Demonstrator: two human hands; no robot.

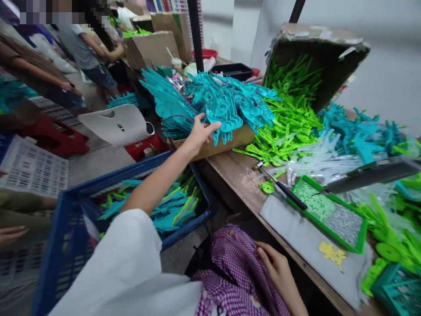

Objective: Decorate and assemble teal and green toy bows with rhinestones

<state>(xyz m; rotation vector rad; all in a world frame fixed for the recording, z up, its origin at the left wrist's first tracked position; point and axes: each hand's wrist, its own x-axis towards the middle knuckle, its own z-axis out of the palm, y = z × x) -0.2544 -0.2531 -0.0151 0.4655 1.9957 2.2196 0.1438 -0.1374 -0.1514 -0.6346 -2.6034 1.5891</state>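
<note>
My left hand [202, 134] reaches out to the near side of a heap of flat teal plastic pieces [226, 105]. Its thumb and index finger are apart and at the pieces' edge; the other fingers are partly hidden, and I see no piece clearly gripped. The heap rises above a cardboard box [226, 145] at the bench's left end. Low in the view, my right hand [276, 265] rests beside my purple checked apron [230, 250], fingers loosely stretched and holding nothing I can see.
A blue crate [75, 188] with teal and green pieces stands below my left arm. On the bench [237, 180] lie green pieces [286, 127], a black-handled hammer [283, 186], a green tray [329, 215] of small parts and a yellow cutout [332, 254]. People stand at left.
</note>
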